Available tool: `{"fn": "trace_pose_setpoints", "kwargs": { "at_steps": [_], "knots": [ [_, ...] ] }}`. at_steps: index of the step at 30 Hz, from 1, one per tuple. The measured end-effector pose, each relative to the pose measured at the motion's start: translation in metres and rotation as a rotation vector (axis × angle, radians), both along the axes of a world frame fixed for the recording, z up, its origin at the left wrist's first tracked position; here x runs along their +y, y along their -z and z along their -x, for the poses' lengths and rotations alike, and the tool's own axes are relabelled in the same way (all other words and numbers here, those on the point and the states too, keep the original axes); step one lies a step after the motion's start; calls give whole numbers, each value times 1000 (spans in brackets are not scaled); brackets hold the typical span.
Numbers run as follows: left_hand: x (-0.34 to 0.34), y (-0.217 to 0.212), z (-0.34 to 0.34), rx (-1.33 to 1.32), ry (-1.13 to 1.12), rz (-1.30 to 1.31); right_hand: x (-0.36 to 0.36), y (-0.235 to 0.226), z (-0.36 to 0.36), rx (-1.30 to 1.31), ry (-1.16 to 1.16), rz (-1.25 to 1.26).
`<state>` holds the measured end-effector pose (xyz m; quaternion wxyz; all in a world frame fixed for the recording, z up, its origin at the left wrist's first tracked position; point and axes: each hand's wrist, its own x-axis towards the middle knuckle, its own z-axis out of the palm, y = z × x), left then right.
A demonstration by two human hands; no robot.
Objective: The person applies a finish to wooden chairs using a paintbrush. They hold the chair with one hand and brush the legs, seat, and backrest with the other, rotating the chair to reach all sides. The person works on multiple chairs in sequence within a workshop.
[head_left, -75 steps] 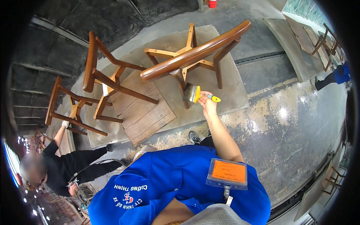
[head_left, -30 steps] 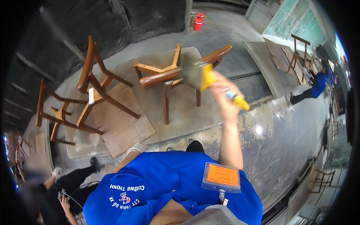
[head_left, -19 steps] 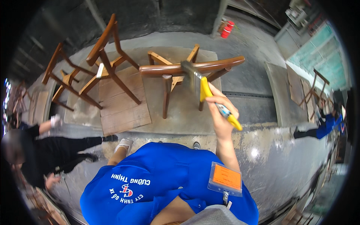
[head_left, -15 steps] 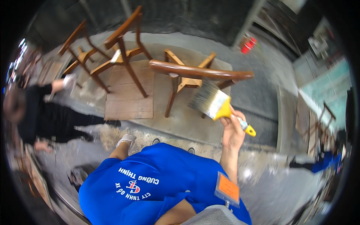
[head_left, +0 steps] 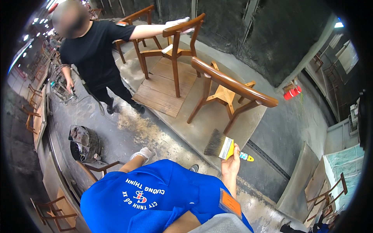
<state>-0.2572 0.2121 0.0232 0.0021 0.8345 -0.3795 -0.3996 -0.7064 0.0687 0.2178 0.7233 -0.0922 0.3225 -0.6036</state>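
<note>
R hand [head_left: 232, 161] closed round the handle of a wide brush [head_left: 224, 147], yellow w/ dark bristles pointing L & away from the grip; nearest brown chair frame [head_left: 235, 84] stands beyond the grip, a leg's foot just past the bristles, contact unclear; L hand [head_left: 145, 153], white-gloved, well L of the grip, nothing visible in it, can't tell if it's curled or loose; 2nd chair frame [head_left: 175, 64] farther off & L, co-worker's gloved hand [head_left: 177, 23] at its backrest; dark bin [head_left: 91, 144] far L; red cylinder [head_left: 292, 93] beyond & R.
</note>
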Motion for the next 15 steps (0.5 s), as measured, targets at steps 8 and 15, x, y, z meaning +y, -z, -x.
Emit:
{"fn": "trace_pose_setpoints", "kwargs": {
  "at_steps": [8,15],
  "knots": [
    [93,0,-34,26,-84,-46,40,-13,-62,97,-128,-2],
    [209,29,-36,180,-270,19,93,1,-112,38,-332,-113]
  ]
}}
